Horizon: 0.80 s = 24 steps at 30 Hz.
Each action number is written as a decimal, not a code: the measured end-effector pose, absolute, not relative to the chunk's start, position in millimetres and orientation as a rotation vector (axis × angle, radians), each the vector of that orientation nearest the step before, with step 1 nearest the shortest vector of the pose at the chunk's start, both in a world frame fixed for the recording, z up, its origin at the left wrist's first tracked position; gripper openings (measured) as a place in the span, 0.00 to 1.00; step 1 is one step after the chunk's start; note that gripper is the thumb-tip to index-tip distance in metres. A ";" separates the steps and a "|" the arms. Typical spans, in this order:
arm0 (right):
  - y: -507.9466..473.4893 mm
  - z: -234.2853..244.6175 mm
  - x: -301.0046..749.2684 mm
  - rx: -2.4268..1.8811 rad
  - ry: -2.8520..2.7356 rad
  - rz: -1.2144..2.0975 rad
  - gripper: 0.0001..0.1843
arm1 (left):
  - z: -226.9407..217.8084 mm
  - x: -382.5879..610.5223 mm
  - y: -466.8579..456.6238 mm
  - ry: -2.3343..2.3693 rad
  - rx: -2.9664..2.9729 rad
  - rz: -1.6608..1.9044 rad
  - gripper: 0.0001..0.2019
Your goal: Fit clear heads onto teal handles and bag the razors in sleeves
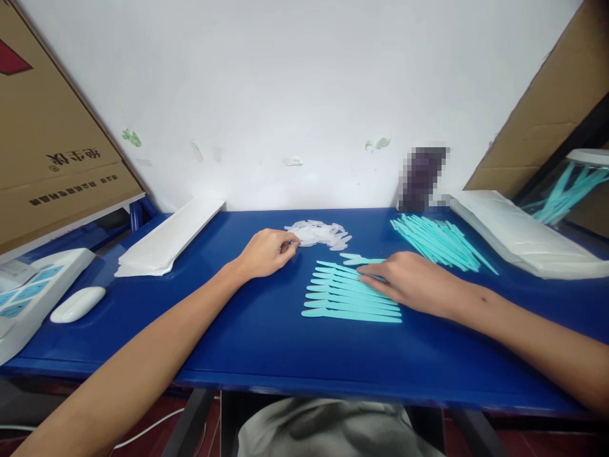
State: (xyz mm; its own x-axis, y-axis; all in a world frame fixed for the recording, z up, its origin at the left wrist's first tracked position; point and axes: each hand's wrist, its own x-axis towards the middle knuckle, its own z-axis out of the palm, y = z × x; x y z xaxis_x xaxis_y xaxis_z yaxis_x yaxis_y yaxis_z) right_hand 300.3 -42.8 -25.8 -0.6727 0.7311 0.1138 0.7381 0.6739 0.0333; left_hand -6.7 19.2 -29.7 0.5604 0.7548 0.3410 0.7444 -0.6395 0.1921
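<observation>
A row of turquoise eyebrow razors (pixel 352 304) lies side by side on the blue table, their blade ends to the left. Over the far right of the row is my right hand (pixel 413 282), thumb and forefinger closed about the handle of a slightly slanted razor at the far end. Just beyond, two more razor tips (pixel 353 259) stick out from beneath that hand. My left hand (pixel 269 252) is pinched closed at the near left edge of a pile of small whitish translucent caps (pixel 316 235). Its fingertips hide whatever is between them.
A loose heap of turquoise razors (pixel 438 241) lies to the right, beside a white packet (pixel 528 231). A clear tub (pixel 571 184) of razors is at far right. On the left are a folded white sheet (pixel 171 238), a white mouse (pixel 78 304) and a cardboard box (pixel 61 114).
</observation>
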 end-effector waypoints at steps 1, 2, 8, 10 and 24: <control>-43.0 -25.5 300.3 -1.222 -2.795 -0.126 0.20 | -29.8 -6.7 19.3 1.326 2.752 0.621 0.16; -43.2 -25.0 300.1 -1.213 -2.799 -0.137 0.20 | -30.0 -6.7 19.3 1.331 2.752 0.623 0.16; -45.3 -21.8 297.0 -1.166 -2.862 -0.267 0.15 | -31.4 -7.1 20.6 1.357 2.739 0.619 0.17; -45.4 -21.3 296.5 -1.179 -2.866 -0.325 0.14 | -31.3 -7.3 21.1 1.376 2.727 0.600 0.16; -43.3 -19.2 298.9 -1.315 -2.742 -0.168 0.12 | -38.5 -0.5 22.0 1.314 3.009 0.451 0.20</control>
